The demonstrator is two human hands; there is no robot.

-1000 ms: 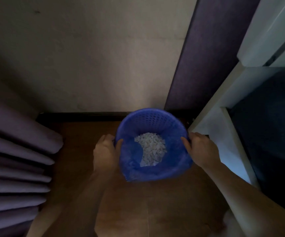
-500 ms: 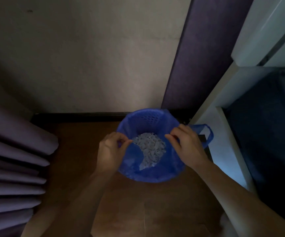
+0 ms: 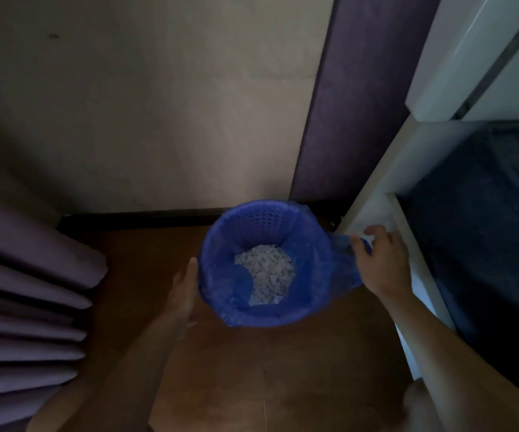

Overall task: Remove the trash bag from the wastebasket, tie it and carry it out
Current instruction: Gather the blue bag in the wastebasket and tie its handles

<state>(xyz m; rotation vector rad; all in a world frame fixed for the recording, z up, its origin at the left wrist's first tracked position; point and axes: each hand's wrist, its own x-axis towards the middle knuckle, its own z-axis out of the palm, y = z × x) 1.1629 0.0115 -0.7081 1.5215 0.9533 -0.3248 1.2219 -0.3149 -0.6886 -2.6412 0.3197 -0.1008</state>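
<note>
Nearest, both bare forearms reach down from 6 o'clock over the brown wooden floor [image 3: 283, 369]. Left hand [image 3: 185, 285] sits flat w/ fingers stretched out, palm against the 9 o'clock side of the round blue perforated plastic wastebasket [image 3: 261, 218]; it's blurred, so can't tell if any plastic is pinched. Right hand [image 3: 379, 263], at 3 o'clock, has fingers curled around a loop handle of the thin blue plastic trash bag [image 3: 323, 266], drawn outward off the rim.

Bag is inside the basket, its edge folded over the rim, w/ a small heap of white torn paper scraps [image 3: 266, 269] at the bottom. Judgement: v. light load, soft floppy film, slippery, tears if yanked; best held by the two loop handles, lifting straight up while basket is steadied.

Hard to make out: 2nd handle not visible, prob. under left palm or folded over the rim. Basket base hidden. Room v. dim. Purple pleated curtain [image 3: 18, 307] at 9 o'clock, white shelf frame [image 3: 385, 169] at 3 o'clock, beige wall [image 3: 158, 104] at 12 o'clock.
</note>
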